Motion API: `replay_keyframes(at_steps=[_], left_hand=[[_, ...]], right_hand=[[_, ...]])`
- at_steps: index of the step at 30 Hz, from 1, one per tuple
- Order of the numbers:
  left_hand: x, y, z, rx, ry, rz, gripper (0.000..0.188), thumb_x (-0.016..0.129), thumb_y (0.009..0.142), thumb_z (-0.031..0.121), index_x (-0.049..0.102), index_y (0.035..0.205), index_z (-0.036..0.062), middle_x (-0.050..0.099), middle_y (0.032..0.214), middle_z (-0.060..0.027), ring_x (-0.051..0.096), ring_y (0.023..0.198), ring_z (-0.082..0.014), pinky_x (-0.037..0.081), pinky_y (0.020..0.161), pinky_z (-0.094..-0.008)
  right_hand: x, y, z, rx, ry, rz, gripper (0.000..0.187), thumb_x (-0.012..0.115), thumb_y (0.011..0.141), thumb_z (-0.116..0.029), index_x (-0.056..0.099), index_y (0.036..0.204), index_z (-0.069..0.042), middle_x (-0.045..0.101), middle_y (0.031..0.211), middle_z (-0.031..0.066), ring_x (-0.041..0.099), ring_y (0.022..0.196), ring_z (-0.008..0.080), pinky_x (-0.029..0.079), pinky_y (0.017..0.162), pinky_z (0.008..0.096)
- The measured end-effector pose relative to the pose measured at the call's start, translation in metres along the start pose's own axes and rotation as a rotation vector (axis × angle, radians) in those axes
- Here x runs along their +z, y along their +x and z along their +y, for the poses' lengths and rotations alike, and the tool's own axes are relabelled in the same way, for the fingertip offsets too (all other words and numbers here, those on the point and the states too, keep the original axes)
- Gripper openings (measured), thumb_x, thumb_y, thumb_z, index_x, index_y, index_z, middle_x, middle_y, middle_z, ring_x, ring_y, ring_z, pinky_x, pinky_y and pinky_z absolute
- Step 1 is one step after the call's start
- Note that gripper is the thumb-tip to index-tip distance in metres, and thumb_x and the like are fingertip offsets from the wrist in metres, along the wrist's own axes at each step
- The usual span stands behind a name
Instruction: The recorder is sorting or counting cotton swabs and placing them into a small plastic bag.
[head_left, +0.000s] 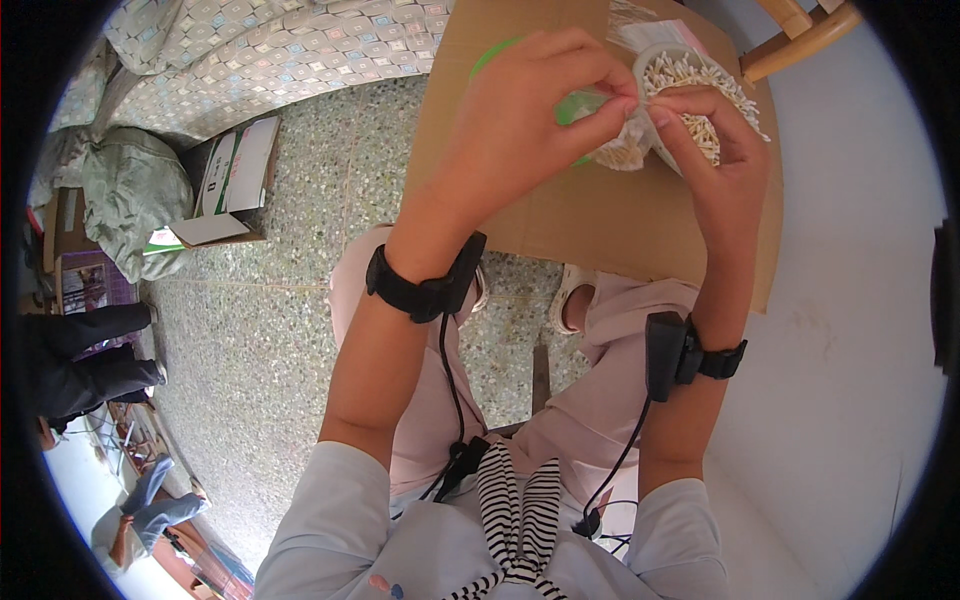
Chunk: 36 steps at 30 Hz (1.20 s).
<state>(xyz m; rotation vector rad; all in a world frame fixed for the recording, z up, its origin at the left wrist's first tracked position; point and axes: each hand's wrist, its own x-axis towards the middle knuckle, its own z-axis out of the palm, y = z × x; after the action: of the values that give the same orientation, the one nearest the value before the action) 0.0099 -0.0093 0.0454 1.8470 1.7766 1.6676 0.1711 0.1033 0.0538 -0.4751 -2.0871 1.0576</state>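
Above the cardboard-covered table, my left hand (575, 100) pinches the top of a clear plastic bag (622, 152) between thumb and fingertips. The thumb and index finger of my right hand (722, 145) close on the same spot from the other side, and the fingertips of both hands nearly meet. Pale sticks like cotton swabs show through the bag. Just behind my right fingers stands a white bowl (641, 66) heaped with cotton swabs (690, 75). Green edges (580, 104) show around my left hand; what they belong to is partly hidden.
Brown cardboard (560, 225) covers the tabletop. More thin sticks (632, 12) and a pale packet (670, 35) lie behind the bowl. A wooden chair part (800, 45) and a white wall (850, 250) border the right. An open box (235, 180) sits on the speckled floor; people are farther left.
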Motion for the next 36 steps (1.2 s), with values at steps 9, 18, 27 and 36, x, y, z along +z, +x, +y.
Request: replay_keyframes(at_steps=[9,18,27,36], left_hand=[[0.001,0.002,-0.003,0.049,0.039,0.011,0.012,0.072,0.084,0.011,0.069,0.093,0.0025,0.065,0.087,-0.0066,0.062,0.081,-0.0197,0.048,0.074,-0.0292],[-0.004,0.002,0.000,0.003,0.067,0.012,0.013,0.073,0.084,0.014,0.070,0.090,0.0028,0.065,0.083,-0.0054,0.063,0.080,-0.0178,0.048,0.073,-0.0290],[-0.013,0.003,0.001,-0.067,0.092,0.037,0.011,0.073,0.084,0.015,0.070,0.088,0.0054,0.064,0.081,-0.0008,0.057,0.076,-0.0126,0.045,0.072,-0.0276],[0.001,-0.003,-0.006,-0.232,-0.261,0.106,0.032,0.072,0.087,0.026,0.068,0.113,0.0073,0.068,0.106,-0.0016,0.063,0.100,-0.0132,0.047,0.086,-0.0281]], right_hand=[[0.003,0.000,0.005,-0.007,0.032,0.063,0.010,0.071,0.086,-0.007,0.070,0.093,0.000,0.068,0.088,0.0013,0.060,0.085,0.0094,0.047,0.081,0.0240],[-0.002,0.000,0.010,0.023,0.071,0.095,0.009,0.071,0.087,-0.007,0.070,0.093,0.000,0.069,0.091,0.0012,0.061,0.089,0.0094,0.047,0.084,0.0250],[-0.006,0.000,0.015,0.044,0.210,0.189,0.009,0.069,0.088,-0.003,0.068,0.095,0.002,0.069,0.096,0.0047,0.062,0.096,0.0129,0.046,0.092,0.0282],[0.002,0.002,0.013,0.165,0.385,0.351,0.014,0.065,0.094,-0.014,0.065,0.103,-0.003,0.066,0.093,0.0022,0.061,0.086,0.0083,0.052,0.075,0.0242]])
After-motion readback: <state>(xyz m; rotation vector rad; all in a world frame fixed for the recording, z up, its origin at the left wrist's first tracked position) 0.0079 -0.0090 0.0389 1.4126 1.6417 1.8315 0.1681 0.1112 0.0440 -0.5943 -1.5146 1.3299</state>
